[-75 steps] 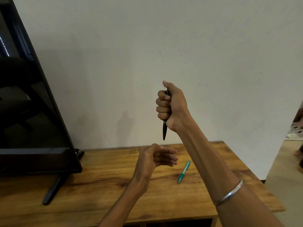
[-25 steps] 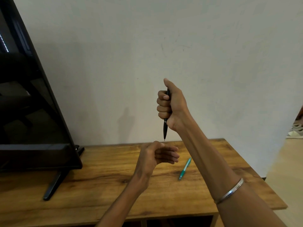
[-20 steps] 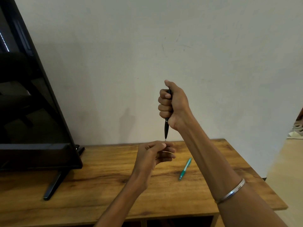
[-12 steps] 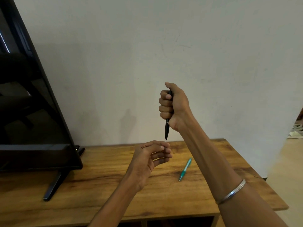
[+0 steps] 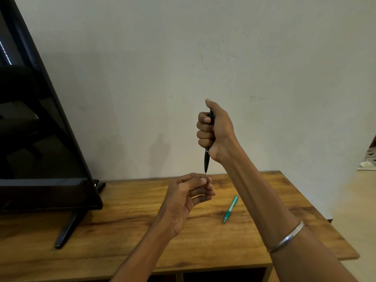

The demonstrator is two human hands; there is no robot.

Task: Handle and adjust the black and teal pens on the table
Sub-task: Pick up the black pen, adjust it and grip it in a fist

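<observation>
- The right hand [image 5: 213, 131] is making a closed fist around the black pen [image 5: 207, 161], thumb lying along the top end. The pen is hanging upright, tip down, well above the table [image 5: 122, 231]. A fist grip like this looks chosen to keep the barrel from turning or slipping while the tip is being worked on.
- The left hand [image 5: 183, 198] is sitting directly under the pen with its fingers curled. Thumb and forefinger are pressing together in a pinch right at the pen's fine metal tip; the other fingers are loosely bent below. Whether something thin is being gripped in that pinch is too small to tell.
- Both hands are working in the air over the middle of the table, near its back edge. Judging from this, the step in hand is an adjustment at the black pen's point, with the upper hand bracing and the lower one doing the fine work.
- The teal pen [image 5: 230, 209] is lying flat on the table, right of the left hand and apart from it, slanting with its tip toward the front edge. It is waiting untouched, within easy reach.
- A dark screen [image 5: 40, 139] on a stand is occupying the table's left end, clear of the hands.
- A metal bangle [image 5: 289, 237] is circling the right forearm.
</observation>
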